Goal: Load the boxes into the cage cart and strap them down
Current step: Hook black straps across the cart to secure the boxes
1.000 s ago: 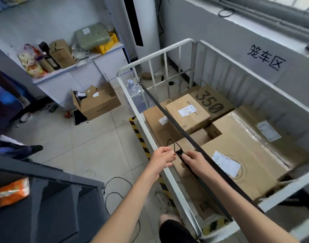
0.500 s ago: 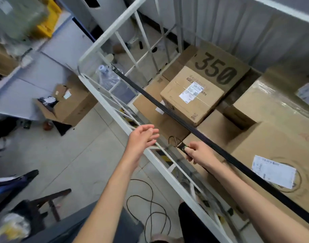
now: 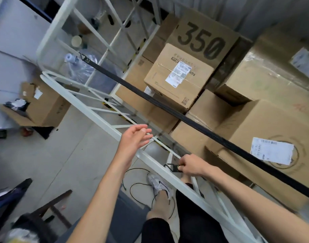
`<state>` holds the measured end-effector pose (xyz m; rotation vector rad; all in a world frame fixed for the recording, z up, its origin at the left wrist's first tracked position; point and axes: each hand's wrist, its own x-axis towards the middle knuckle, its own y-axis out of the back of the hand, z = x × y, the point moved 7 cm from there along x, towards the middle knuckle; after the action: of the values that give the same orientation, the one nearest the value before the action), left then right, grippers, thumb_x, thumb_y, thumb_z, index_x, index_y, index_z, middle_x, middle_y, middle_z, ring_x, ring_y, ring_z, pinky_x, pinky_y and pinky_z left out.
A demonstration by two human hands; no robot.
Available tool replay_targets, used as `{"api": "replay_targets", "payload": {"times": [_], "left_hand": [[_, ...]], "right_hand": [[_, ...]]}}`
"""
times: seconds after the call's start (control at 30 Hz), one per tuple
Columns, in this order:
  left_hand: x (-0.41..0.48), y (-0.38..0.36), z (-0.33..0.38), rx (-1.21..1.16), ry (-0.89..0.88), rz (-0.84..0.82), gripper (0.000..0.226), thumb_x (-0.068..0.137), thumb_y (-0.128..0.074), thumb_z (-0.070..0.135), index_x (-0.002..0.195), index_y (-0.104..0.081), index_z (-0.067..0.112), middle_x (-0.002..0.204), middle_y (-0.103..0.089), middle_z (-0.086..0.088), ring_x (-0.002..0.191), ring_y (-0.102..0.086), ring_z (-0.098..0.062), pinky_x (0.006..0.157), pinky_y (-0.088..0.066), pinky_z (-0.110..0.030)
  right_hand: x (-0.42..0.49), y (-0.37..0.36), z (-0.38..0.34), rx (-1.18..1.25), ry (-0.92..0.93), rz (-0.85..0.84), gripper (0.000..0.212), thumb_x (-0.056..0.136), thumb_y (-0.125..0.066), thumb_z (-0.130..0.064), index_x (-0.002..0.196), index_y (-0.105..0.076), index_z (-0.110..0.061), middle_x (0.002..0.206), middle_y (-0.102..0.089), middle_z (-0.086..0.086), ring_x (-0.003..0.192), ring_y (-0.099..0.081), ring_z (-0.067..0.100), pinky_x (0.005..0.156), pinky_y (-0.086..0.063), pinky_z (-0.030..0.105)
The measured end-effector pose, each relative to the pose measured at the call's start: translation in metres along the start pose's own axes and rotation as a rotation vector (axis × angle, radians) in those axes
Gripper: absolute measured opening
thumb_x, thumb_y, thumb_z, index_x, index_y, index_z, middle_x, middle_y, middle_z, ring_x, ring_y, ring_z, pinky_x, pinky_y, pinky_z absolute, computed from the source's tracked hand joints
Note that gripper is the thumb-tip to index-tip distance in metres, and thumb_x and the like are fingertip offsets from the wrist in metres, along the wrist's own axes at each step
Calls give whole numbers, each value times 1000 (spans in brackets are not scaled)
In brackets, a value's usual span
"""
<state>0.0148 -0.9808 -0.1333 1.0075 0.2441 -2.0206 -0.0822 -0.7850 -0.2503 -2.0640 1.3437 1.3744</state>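
Observation:
The white cage cart (image 3: 90, 109) holds several cardboard boxes, among them one marked 350 (image 3: 202, 41) and a smaller labelled box (image 3: 178, 79) on top. A black strap (image 3: 167, 106) runs taut and diagonally over the boxes from a hook at the cart's far left corner (image 3: 84, 57) to the lower right. My right hand (image 3: 190, 165) pinches a black strap hook (image 3: 173, 167) against the cart's near top rail. My left hand (image 3: 134, 137) hovers open just above that rail, holding nothing.
An open cardboard box (image 3: 43, 104) with scraps sits on the tiled floor left of the cart. A black cable (image 3: 138, 186) loops on the floor by my shoe (image 3: 159, 185). A clear plastic bag (image 3: 80, 67) lies beyond the cart's left end.
My left hand let go of the hook and drew back above the rail. My right hand lowered the hook onto the near top rail. The camera tilted further down.

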Motion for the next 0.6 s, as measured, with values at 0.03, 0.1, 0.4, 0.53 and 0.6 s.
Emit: {"api": "replay_targets", "payload": {"times": [0.03, 0.1, 0.4, 0.53, 0.6], "left_hand": [[1, -8, 2, 11, 0, -24, 18, 104, -53, 14, 118, -64, 10, 110, -76, -6, 100, -74, -19, 88, -60, -31], [3, -25, 7, 32, -2, -71, 18, 104, -53, 15, 118, -64, 10, 111, -75, -6, 101, -74, -19, 88, -60, -33], [-7, -56, 43, 171, -42, -186, 18, 104, -53, 19, 117, -65, 16, 110, -75, -1, 100, -74, -15, 88, -60, -31], [-10, -44, 56, 219, -49, -196, 17, 105, -53, 21, 116, -65, 18, 110, -75, -1, 99, -74, -15, 88, -60, -33], [-5, -32, 60, 221, -45, -198, 16, 104, -53, 22, 115, -65, 18, 110, -75, -1, 99, -74, -15, 85, -60, -31]], "right_hand": [[-4, -3, 1, -19, 4, -10, 19, 91, -56, -23, 75, -62, -16, 78, -64, 3, 77, -60, 26, 65, -41, 30], [-12, -12, 4, -46, -10, -44, 19, 91, -53, -18, 72, -57, -17, 77, -60, 4, 78, -58, 28, 67, -38, 29], [-43, -15, 7, 26, -64, -35, 21, 97, -47, -22, 90, -62, -10, 93, -67, 10, 81, -59, 26, 63, -41, 32], [-52, -7, 2, 22, -82, 12, 22, 97, -45, -27, 101, -63, -15, 116, -68, 11, 105, -62, 31, 83, -46, 36], [-52, 2, 0, 43, -90, 56, 28, 96, -45, -29, 111, -65, -16, 121, -67, 9, 107, -61, 29, 83, -45, 34]]}}
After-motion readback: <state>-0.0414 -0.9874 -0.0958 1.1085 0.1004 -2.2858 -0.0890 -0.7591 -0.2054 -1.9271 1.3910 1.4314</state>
